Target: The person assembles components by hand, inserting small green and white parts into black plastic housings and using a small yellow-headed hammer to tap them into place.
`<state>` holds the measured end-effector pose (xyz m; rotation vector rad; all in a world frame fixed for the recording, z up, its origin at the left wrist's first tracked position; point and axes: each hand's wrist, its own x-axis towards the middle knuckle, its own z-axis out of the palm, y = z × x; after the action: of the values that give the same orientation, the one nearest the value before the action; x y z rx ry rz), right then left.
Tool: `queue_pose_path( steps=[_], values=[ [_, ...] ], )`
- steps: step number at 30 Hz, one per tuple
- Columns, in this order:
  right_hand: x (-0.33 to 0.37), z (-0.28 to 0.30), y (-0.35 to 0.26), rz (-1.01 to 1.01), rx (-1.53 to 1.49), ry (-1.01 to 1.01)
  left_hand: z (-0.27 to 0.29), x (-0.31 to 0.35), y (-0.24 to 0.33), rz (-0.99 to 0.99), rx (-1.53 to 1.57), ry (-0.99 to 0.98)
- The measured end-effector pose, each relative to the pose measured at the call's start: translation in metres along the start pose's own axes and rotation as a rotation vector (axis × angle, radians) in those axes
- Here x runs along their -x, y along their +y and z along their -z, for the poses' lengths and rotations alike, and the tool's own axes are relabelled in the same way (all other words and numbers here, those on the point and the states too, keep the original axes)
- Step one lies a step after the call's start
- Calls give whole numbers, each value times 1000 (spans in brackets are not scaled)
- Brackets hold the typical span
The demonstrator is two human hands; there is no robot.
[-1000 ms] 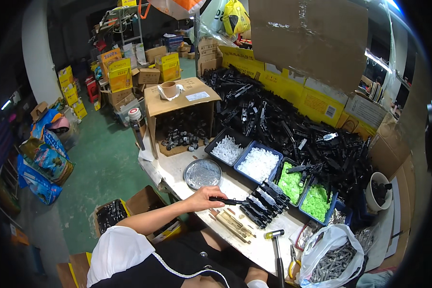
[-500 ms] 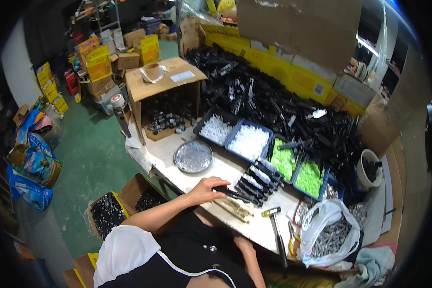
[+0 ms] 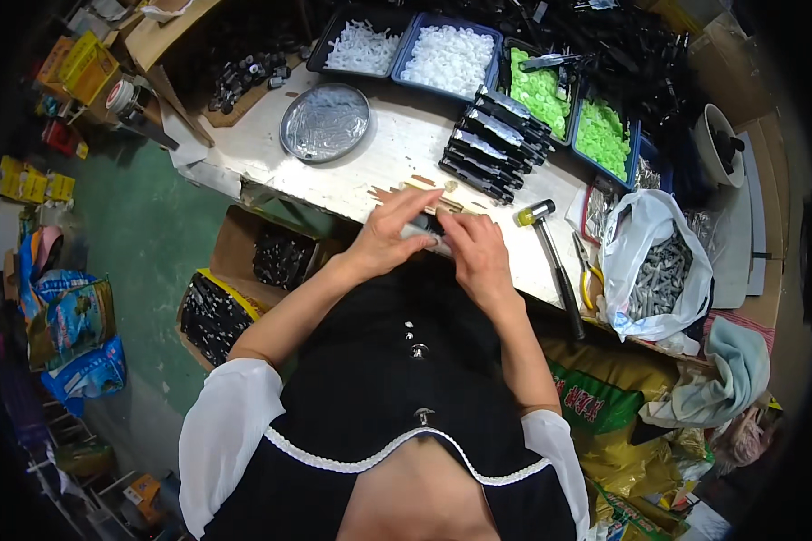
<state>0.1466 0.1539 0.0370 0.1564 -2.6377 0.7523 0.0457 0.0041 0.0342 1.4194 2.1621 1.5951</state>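
Note:
At the table's front edge, both hands meet around a small black part (image 3: 431, 224) that my fingers mostly cover. My left hand (image 3: 386, 238) grips it from the left, thumb and fingers closed about it. From the right, my right hand (image 3: 484, 254) has its bent fingers pressed against the same piece. Just beyond the fingertips lies a narrow brass-coloured fixture (image 3: 448, 204) with flat brown strips beside it. A stack of long black parts (image 3: 493, 144) rests a little farther off. Right of my right hand is a mallet (image 3: 555, 257) with a yellow-and-black head.
Yellow-handled pliers (image 3: 590, 273) and a white plastic bag (image 3: 618, 279) of grey pieces lie right. Trays of white pieces (image 3: 448, 59) and green pieces (image 3: 602, 137) line the back, near a round metal dish (image 3: 325, 123). An open carton (image 3: 235, 242) stands below the left edge.
My left hand has brought the black part down to the table edge. The right hand has come up from below to join it. My view has tilted downward.

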Motion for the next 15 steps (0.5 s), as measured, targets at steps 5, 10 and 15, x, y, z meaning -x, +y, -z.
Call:
queue_pose_path(
  steps=[5,10,15],
  values=[
    [-9,-5,11,-64,198,6,43,12,-18,162,-160,216],
    [-21,-21,13,20,360,-126,82,22,-50,311,-239,403],
    [-35,-23,6,103,353,-223,111,29,-77,391,-229,530]
  ],
)
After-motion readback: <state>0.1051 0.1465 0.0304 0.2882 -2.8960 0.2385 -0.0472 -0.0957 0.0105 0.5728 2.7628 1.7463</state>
